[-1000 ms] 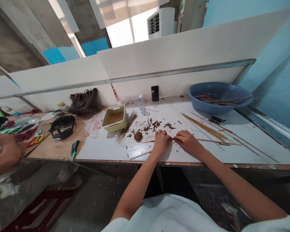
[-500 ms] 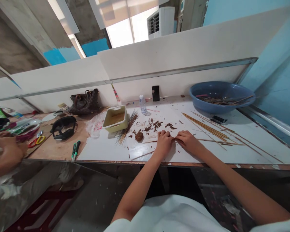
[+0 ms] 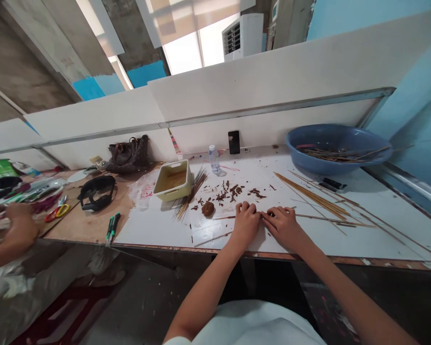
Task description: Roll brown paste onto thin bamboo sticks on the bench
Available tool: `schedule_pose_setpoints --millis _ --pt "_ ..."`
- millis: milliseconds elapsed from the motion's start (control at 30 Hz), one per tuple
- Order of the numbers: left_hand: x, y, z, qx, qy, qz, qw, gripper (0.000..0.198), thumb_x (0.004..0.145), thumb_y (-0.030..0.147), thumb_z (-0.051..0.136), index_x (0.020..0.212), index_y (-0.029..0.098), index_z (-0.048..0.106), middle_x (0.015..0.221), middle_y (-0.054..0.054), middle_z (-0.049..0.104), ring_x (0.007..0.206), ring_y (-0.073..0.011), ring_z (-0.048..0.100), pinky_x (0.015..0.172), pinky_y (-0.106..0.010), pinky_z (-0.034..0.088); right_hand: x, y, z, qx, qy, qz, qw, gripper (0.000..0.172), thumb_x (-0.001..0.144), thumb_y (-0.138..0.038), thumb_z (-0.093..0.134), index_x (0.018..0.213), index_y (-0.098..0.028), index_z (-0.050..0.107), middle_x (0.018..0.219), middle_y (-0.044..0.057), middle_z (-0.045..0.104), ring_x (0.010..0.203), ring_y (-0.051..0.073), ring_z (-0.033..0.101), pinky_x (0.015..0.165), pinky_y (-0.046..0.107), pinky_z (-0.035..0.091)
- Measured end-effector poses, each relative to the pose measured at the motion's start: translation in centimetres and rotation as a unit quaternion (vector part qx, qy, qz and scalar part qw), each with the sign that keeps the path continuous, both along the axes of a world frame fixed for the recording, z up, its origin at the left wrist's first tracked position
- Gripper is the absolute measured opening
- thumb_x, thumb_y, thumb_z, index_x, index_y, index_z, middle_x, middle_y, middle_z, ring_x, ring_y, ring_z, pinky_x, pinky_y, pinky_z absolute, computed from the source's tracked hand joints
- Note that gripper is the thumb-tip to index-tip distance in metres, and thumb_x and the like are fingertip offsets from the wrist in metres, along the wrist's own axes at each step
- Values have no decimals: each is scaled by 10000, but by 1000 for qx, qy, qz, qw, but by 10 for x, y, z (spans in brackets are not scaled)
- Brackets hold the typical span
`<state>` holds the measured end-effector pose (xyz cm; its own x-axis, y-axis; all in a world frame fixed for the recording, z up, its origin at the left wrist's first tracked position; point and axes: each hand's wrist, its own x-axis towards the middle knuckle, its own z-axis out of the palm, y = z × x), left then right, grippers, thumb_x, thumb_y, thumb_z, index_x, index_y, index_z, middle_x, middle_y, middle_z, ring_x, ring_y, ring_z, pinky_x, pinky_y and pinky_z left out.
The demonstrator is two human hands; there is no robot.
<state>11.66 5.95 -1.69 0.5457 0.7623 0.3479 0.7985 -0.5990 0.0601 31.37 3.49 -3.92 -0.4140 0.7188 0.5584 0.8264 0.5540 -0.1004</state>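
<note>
My left hand (image 3: 247, 221) and my right hand (image 3: 280, 226) meet near the table's front edge, fingers bent and fingertips almost touching. Between them, both pinch a thin brown stick (image 3: 319, 219), which pokes out past the left hand and runs on to the right. My fingers cover its middle. Left of my hands sits a lump of brown clay-like paste (image 3: 208, 208), with small brown pieces (image 3: 233, 191) scattered behind it. Another thin stick (image 3: 215, 238) lies in front of the lump. A fan of yellowish sticks (image 3: 312, 194) rests to the right.
A yellow-green tub (image 3: 173, 193) of brownish liquid stands beside a bundle of thin sticks (image 3: 194, 191). Farther back are a small bottle (image 3: 214, 160) and a phone (image 3: 233, 142). A blue basin (image 3: 339, 165) holds sticks. Green-black cutters (image 3: 112, 227) lie left, near another person's arm (image 3: 17, 235).
The view has shifted slightly. Both hands stay together on the stick, with small finger movements; the right hand's fingers look a little more raised and bent.
</note>
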Motion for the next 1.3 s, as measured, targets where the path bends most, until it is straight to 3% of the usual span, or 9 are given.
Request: schedule_pose_setpoints --millis 333,433,500,600,733,800,900,1067,1300 --pt "5 1 8 -20 18 -25 999 194 1058 179 622 981 199 799 1068 -112 695 1149 -299 570 1067 -505 428 -4 -1 1 -21 -11 5 1000 283 1140 -214 508 1202 -210 784 1063 100 793 1058 280 649 994 494 308" --pt "5 -1 14 -45 17 -5 999 190 1055 186 623 979 191 796 1064 -123 702 1145 -312 593 1020 -501 454 -2 -3 3 -20 -5 3 1000 302 1145 -214 493 1275 -208 765 1081 111 800 1056 282 666 1003 501 321" --pt "2 -8 18 -53 10 21 998 183 1065 194 608 1048 185 790 1089 -129 713 1147 -320 617 1001 -497 471 -1 -6 5 -11 16 -11 1000 333 1151 -219 475 1356 -203 737 1139 131 802 1073 284 685 999 502 343" --pt "-8 -25 20 -47 -15 65 997 276 1094 212 566 1312 159 726 1150 -134 739 1142 -315 658 1011 -491 501 -3 -14 9 5 67 -35 997 385 1151 -245 477 1462 -173 692 1214 171 792 1117 308 707 989 502 417" --pt "-24 -43 13 -47 -56 82 994 374 1097 191 535 1445 172 671 1308 -143 769 1248 -302 692 1132 -500 518 -28 -26 12 -31 85 -9 996 472 1163 -300 457 1589 -175 616 1342 184 784 1248 336 707 1108 520 503" --pt "-30 -43 10 -55 -55 74 994 441 1096 168 499 1513 166 644 1477 -163 724 1397 -293 655 1216 -482 497 -47 -28 12 -55 60 10 997 561 1175 -364 442 1695 -160 493 1559 197 685 1444 345 633 1223 557 462" --pt "-35 -35 5 -69 -9 61 996 553 1099 196 477 1644 128 539 1683 -180 573 1610 -295 495 1341 -491 400 -70 -21 8 -79 13 -1 997 705 1187 -495 358 1740 -59 391 1695 251 533 1621 376 468 1332 632 350" --pt "-42 -40 -11 -85 47 91 991 594 1164 294 381 1722 96 420 1786 -160 424 1694 -284 363 1391 -507 340 -78 -17 -5 -156 -46 -39 986 854 1182 -604 230 1680 58 436 1744 288 424 1679 370 370 1380 583 299" --pt "-44 -74 -26 -78 41 93 992 624 1188 354 349 1766 118 342 1819 -139 345 1712 -266 318 1415 -503 307 -71 -47 -12 -157 -54 -34 986 852 1176 -626 248 1700 20 431 1742 272 436 1678 357 376 1386 581 300"
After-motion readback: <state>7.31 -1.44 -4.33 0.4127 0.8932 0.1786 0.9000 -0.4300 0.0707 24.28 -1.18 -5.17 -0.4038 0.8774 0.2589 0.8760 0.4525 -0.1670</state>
